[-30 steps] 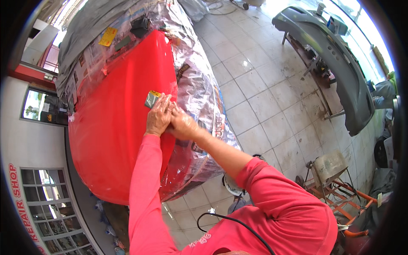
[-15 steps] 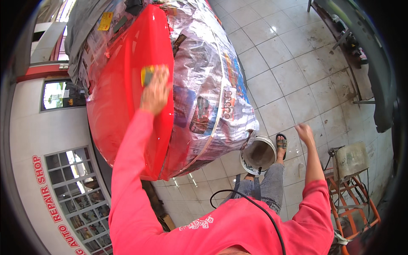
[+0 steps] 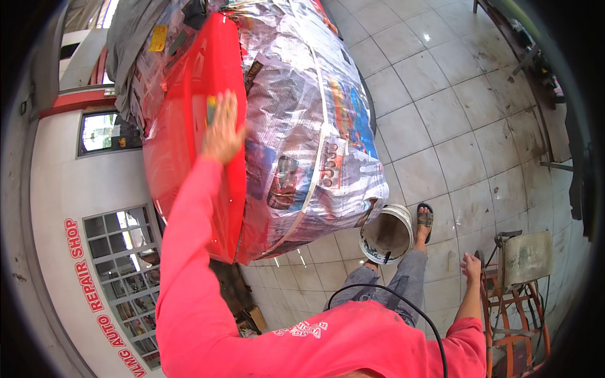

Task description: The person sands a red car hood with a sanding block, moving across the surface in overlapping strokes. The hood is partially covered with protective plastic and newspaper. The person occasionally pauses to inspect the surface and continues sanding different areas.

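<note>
Pale floor tiles (image 3: 435, 170), dirt-smudged. White bucket (image 3: 408, 220) stands just beside the crinkled newspaper (image 3: 283, 113) bordering a smooth, glossy red panel (image 3: 230, 201). Orange cart (image 3: 513, 329) near the right hand (image 3: 470, 268), its fingers loosely parted. Left hand (image 3: 224, 132) over the panel, fingers outstretched across a yellow-edged pad (image 3: 211, 109); blurred, pinch unclear.

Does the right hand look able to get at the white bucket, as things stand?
Probably not directly: the right hand looks empty, but the right leg lies between it and the white bucket, which stands on the floor. Bending and reaching around the leg would likely be needed.
</note>
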Motion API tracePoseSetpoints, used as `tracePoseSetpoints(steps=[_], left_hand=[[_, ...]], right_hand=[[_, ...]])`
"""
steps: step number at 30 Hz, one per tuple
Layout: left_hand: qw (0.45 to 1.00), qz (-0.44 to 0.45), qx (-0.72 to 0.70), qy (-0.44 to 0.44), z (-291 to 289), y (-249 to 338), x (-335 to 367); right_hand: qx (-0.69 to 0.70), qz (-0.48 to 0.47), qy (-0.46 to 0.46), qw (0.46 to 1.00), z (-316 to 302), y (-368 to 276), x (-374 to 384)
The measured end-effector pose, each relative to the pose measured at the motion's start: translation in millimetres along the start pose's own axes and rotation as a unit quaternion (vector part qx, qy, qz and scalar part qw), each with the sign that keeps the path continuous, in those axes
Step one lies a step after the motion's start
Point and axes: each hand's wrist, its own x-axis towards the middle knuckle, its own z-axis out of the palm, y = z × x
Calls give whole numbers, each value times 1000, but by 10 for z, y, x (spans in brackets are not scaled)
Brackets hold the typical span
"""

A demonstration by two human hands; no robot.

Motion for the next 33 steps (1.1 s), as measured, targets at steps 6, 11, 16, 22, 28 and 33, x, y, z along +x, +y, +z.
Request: tracePoseSetpoints(steps=[6,11,16,22,28,33], left_hand=[[994,-12,0,-113,-281,269,-579],[994,-66,52,-69,-10,42,202],[993,-49,24,-101,-101,456,-302],[985,-108,91,-101,62,-106,482],[991,-43,89,-90,-29,293,22],[988,-94,47,-109,38,-247,791]], right_hand=[[-41,19,-12,999,-27,70,-54],[9,-67,-16,998,169,-303,307],[36,-1,-18,999,-10,-219,-119],[5,-34,-31,999,-147,-266,106],[-5,53,8,999,-296,374,-286],[-103,42,-16,994,-168,415,-64]])
